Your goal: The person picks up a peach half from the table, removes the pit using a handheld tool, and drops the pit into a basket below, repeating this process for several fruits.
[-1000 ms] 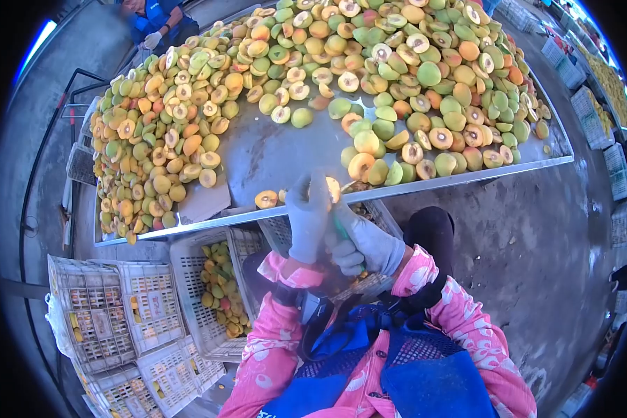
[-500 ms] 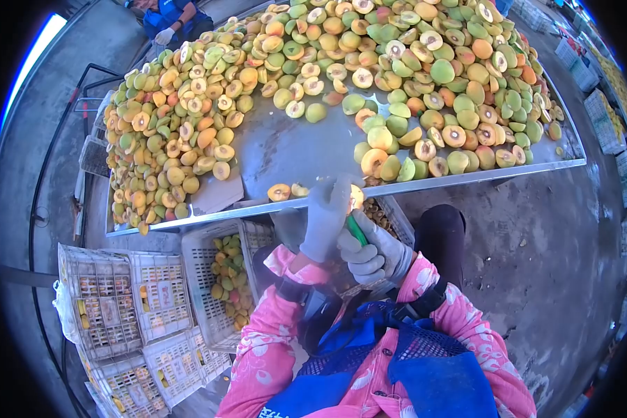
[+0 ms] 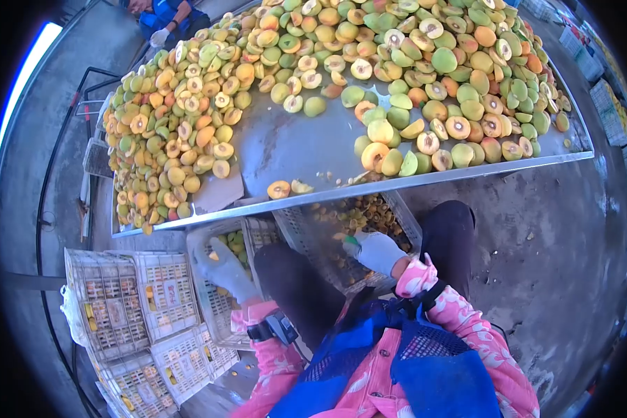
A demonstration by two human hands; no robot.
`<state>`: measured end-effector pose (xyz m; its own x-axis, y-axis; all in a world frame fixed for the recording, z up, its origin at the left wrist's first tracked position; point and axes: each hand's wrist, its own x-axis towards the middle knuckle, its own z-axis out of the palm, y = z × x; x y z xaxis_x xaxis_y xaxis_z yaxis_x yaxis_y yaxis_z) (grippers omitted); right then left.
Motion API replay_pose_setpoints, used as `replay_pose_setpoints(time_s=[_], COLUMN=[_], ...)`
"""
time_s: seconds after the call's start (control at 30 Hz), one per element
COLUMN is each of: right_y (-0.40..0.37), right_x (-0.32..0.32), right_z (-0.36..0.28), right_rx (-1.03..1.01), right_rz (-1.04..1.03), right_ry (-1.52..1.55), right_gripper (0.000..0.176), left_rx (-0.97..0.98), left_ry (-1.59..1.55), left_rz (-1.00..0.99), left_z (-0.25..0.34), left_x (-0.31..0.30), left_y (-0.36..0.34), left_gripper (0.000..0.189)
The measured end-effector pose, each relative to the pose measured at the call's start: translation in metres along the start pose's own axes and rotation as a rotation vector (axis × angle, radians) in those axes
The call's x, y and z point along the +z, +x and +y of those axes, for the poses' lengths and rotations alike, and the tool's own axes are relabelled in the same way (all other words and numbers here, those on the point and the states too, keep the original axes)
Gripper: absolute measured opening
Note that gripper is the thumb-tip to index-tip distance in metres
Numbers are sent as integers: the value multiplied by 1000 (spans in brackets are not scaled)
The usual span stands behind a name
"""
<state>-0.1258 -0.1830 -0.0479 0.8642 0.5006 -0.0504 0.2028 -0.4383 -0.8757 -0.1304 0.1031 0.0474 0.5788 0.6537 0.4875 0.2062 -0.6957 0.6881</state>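
Note:
My gloved left hand (image 3: 224,268) is over a white crate (image 3: 200,299) of whole fruit, fingers curled around a piece of fruit (image 3: 214,256). My gloved right hand (image 3: 377,252) is closed on a green-handled tool (image 3: 351,241), above a crate (image 3: 407,219) of dark scraps (image 3: 369,212). Halved yellow and green fruits (image 3: 188,111) lie heaped on the metal table (image 3: 279,150). A cut half (image 3: 279,189) and a smaller piece (image 3: 301,187) rest by its front edge.
Stacked white crates (image 3: 164,292) stand at the lower left. A flat brown piece (image 3: 219,191) lies on the table's left part. Across the table, another person's gloved hand (image 3: 159,37) shows. More crates (image 3: 609,111) stand at the far right.
My left hand has left the fruit held at the table edge and moved down-left to the whole-fruit crate. My right hand has shifted slightly, still holding the green-handled tool.

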Motion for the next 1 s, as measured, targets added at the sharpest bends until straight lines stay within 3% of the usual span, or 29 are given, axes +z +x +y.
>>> replay_pose_setpoints(time_s=[0.03, 0.1, 0.13, 0.17, 0.2, 0.23, 0.3, 0.33, 0.37, 0.4, 0.43, 0.5, 0.53, 0.6, 0.63, 0.67, 0.7, 0.73, 0.83, 0.87, 0.93, 1.0], right_y=[2, 8, 6, 4, 3, -2, -14, -21, -25, -27, -27, -26, -23, -16, -10, -2, 5, 12, 30, 33, 35, 32], right_x=[1, -2, -4, -9, -16, -31, -40, -43, -48, -53, -58, -66, -71, -82, -93, -102, -105, -103, -96, -94, -90, -80], right_z=[4, 10, 12, 13, 13, 2, 7, 9, 9, 11, 13, 13, 10, -6, -21, -34, -45, -49, -57, -63, -75, -79], right_rx=[63, 176, 181, 182, 183, 236, 157, 69, 257, 260, 194, 130, 154, 186, 286, 379, 311, 304, -3, -14, -41, -4], right_rz=[89, 148, 147, 147, 153, 88, 172, 240, 219, 222, 302, 382, 404, 426, 329, 225, 239, 227, 301, 296, 341, 368], right_ry=[-103, -251, -254, -213, -174, -238, -195, -145, -87, -93, -69, -42, 35, 127, 338, 543, 573, 578, 273, 271, 343, 325], right_gripper=[44, 35, 35, 34, 33, 30, 29, 28, 28, 28, 27, 26, 26, 27, 25, 23, 17, 17, 9, 9, 9, 12], left_rx=[108, 323, 262, 237, 328, 811, 466, 471, 591, 706, 704, 413, 415, 3, 2, 180, 358, 355, 437, 440, 42, 61], left_ry=[157, 106, -133, -52, -197, -134, -62, -72, -18, 37, 31, 107, 110, -419, -407, -428, -446, -435, -486, -485, -794, -700], left_rz=[109, -19, -257, -393, -544, -435, -958, -961, -843, -721, -719, -847, -852, -901, -902, -936, -963, -953, -809, -797, -886, -876], left_z=[19, 43, 82, 87, 102, 88, 146, 160, 172, 178, 182, 185, 179, 154, 142, 130, 124, 127, 135, 143, 160, 156], left_x=[-1, 45, 59, 89, 120, 164, 212, 229, 243, 254, 260, 267, 265, 249, 235, 218, 201, 184, 140, 129, 109, 100], left_y=[0, -7, -13, -24, -27, -37, -42, -53, -63, -68, -67, -65, -62, -45, -36, -26, -22, -23, -36, -39, -42, -43], left_gripper=[25, 27, 29, 33, 39, 51, 58, 58, 59, 59, 59, 58, 58, 62, 62, 54, 46, 46, 43, 43, 46, 51])
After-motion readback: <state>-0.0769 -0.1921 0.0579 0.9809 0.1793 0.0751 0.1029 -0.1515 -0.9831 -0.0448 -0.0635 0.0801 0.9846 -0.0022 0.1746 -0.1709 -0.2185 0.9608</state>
